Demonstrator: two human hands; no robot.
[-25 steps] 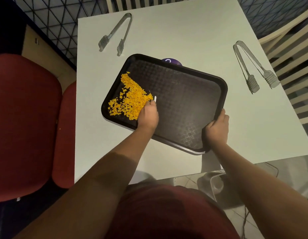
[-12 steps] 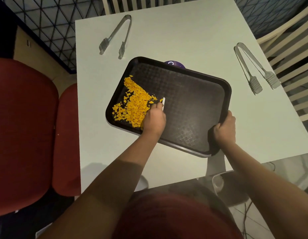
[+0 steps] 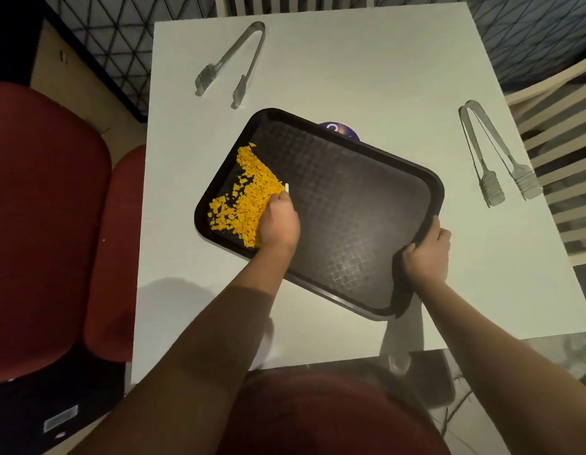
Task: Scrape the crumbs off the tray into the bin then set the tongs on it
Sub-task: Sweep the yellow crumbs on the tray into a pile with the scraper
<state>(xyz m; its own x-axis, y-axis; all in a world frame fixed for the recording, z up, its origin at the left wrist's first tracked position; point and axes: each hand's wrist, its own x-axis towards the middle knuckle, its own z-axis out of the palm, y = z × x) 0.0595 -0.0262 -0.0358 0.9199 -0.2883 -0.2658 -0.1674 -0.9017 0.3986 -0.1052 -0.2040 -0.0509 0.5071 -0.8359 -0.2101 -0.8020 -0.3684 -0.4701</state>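
Right hand [image 3: 426,254] is clamped on the tray [image 3: 350,205] at its near corner, probably to steady it while the left hand [image 3: 278,221], curled around a small white scraper [image 3: 287,188], herds the crumbs [image 3: 249,198] into one pile at the far-left end. Two tongs [image 3: 232,62] [image 3: 495,156] lie untouched on the tabletop [image 3: 367,60], beyond each hand, presumably waiting. No bin in view that I can tell.

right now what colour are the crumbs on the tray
Orange-yellow crumbs, piled at the dark tray's left end; seen in the head view.
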